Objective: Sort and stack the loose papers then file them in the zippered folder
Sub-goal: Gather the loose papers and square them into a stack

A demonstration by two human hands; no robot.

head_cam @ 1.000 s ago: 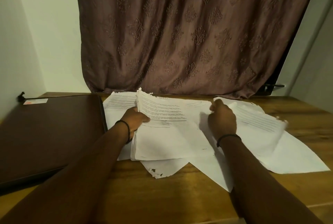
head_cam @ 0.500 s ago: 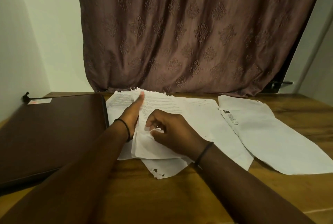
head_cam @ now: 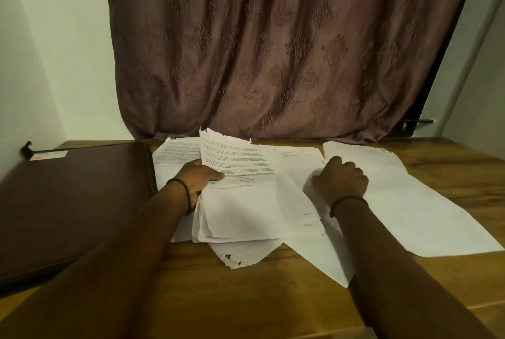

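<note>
**paperpusher:** Since we're still gathering sheets, the zippered folder [head_cam: 73, 207] is lying closed and flat at the far left of the wooden table [head_cam: 246, 297], its right edge just beside the papers. Parked there it's out of the way but close, which is probably the point.

**desk_gremlin:** Yep. Moving right, our left hand [head_cam: 198, 177] is gripping the stack [head_cam: 246, 210] by its left edge, thumb curled over the top printed sheet, the other fingers tucked underneath where we can't see them. We're guessing it's acting as the anchor so the pile isn't sliding while we're feeding it.

**paperpusher:** And the top sheet is lifting at its torn far edge, so the pile isn't squared yet. A torn sheet [head_cam: 243, 254] is poking out under the near side too.

**desk_gremlin:** Right hand [head_cam: 341, 179] is sitting knuckles-up on the loose paper, fingers curled in. Can't tell if it's pinching a sheet or just pressing down.

**paperpusher:** Further right, the big loose sheet [head_cam: 426, 210] is lying skewed, apart from the stack, a corner nearing the table's right side.

**desk_gremlin:** Room-wise we're looking fine: the near strip of table is bare for squaring up, while the curtain [head_cam: 273, 52] is crowding the far edge.
</note>
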